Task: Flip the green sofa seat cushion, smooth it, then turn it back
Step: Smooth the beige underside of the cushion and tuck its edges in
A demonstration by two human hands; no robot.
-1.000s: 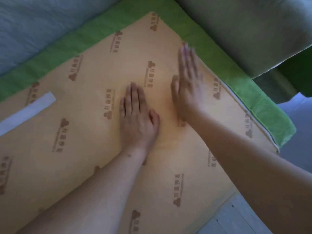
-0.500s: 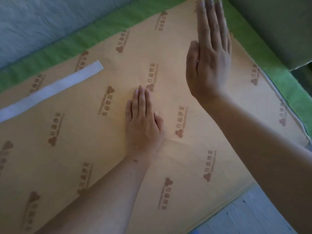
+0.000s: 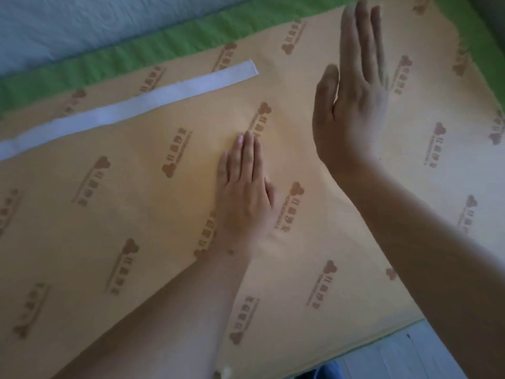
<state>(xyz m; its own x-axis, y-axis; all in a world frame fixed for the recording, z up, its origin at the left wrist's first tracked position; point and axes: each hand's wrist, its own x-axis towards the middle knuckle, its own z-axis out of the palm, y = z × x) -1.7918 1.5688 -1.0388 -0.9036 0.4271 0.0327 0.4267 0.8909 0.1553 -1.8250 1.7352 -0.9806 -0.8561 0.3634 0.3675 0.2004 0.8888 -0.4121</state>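
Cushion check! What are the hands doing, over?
Left hand flat on cushion, tan underside up. Right hand open above it. White strip lies on cushion.

Grey sofa [image 3: 68, 28], green seat cushion [image 3: 164, 47] on it, tan underside up

The right hand [image 3: 352, 105], just beside the left hand [image 3: 246, 192] a second ago, is now well apart from it, swept out across the seat cushion's [image 3: 123, 220] tan underside toward its far green edge, fingers straight and blurred.
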